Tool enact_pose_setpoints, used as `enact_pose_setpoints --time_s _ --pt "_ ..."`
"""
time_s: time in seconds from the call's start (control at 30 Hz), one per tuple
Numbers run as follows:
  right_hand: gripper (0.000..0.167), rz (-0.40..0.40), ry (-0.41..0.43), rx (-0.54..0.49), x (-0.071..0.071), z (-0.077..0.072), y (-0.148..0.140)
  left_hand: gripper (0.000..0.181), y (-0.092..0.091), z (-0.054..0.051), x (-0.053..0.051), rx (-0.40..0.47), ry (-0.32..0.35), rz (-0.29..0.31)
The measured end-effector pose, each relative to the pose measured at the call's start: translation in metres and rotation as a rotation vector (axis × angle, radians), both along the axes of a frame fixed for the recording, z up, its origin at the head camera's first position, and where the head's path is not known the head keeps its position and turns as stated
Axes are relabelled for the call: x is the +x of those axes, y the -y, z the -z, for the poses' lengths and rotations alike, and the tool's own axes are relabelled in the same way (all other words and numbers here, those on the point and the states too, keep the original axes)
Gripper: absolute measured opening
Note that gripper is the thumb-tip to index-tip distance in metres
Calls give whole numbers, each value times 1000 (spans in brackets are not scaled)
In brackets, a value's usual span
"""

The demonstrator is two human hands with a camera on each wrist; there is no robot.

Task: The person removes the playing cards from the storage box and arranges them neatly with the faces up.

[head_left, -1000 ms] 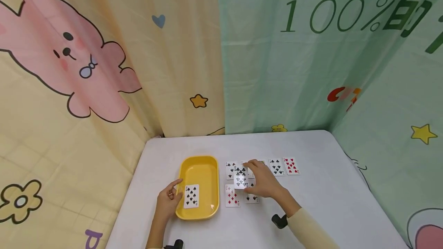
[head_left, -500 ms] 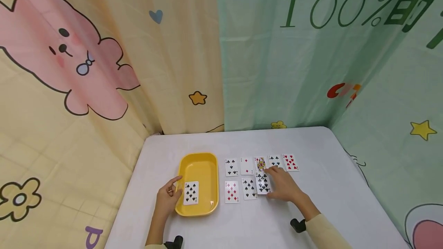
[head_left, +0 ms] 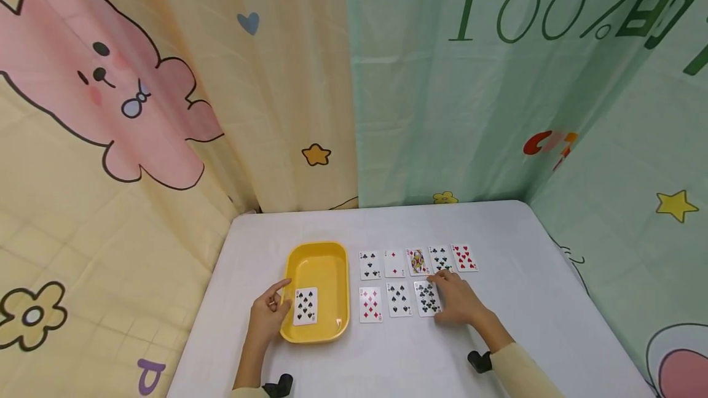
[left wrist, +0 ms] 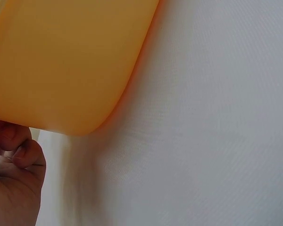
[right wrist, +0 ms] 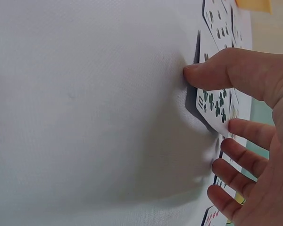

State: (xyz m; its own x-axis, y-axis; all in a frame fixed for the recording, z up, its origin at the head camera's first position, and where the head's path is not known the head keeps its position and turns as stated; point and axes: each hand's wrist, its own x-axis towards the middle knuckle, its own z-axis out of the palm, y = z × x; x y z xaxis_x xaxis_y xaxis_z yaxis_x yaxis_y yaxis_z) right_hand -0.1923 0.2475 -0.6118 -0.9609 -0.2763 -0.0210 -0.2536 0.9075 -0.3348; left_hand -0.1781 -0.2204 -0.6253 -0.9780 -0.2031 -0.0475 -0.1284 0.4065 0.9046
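At the left of the table in the head view is a yellow tray (head_left: 330,275) with a spades card (head_left: 305,306) lying face up inside. My left hand (head_left: 268,315) grips its left rim; the left wrist view shows curled fingers (left wrist: 27,153) against the tray's edge (left wrist: 61,70). To the right, my right hand (head_left: 461,301) holds the ten of clubs (head_left: 426,298) at the end of the front row. In the right wrist view the thumb (right wrist: 207,75) and index finger touch this card (right wrist: 210,101) at its edges, over a dark shadow. The other fingers spread apart.
Several face-up cards form a back row, among them a queen-like picture card (head_left: 417,261) and a hearts card (head_left: 464,257). A diamonds card (head_left: 370,305) and a spades card (head_left: 399,300) lie in the front row. Curtains (head_left: 442,109) stand behind the white table (head_left: 387,361).
My right hand has carried the ten of clubs rightward from above the left cards and down to the front row's right end. The left hand stays at the tray.
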Motion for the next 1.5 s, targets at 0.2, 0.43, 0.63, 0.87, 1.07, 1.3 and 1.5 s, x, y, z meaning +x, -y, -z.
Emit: enact_pose_setpoints --time_s 0.2,0.43,0.63,0.87,1.07,1.3,1.5 --pt "83 8 28 -14 -1 -2 2 48 0 0 -1 18 5 6" --pt "85 -11 26 -17 1 -6 4 48 0 0 0 9 0 2" --pt "87 -26 12 -8 0 -6 3 48 0 -1 0 7 -14 9" --pt "87 -12 17 -11 0 -4 3 48 0 -1 -1 2 -17 4" --pt "85 3 21 -40 2 -2 3 47 0 0 0 -5 -19 5" --pt "85 -11 4 -57 6 -4 2 47 0 0 0 1 -11 9" --pt "78 -2 -53 -138 6 -10 3 46 0 1 0 11 -17 9"
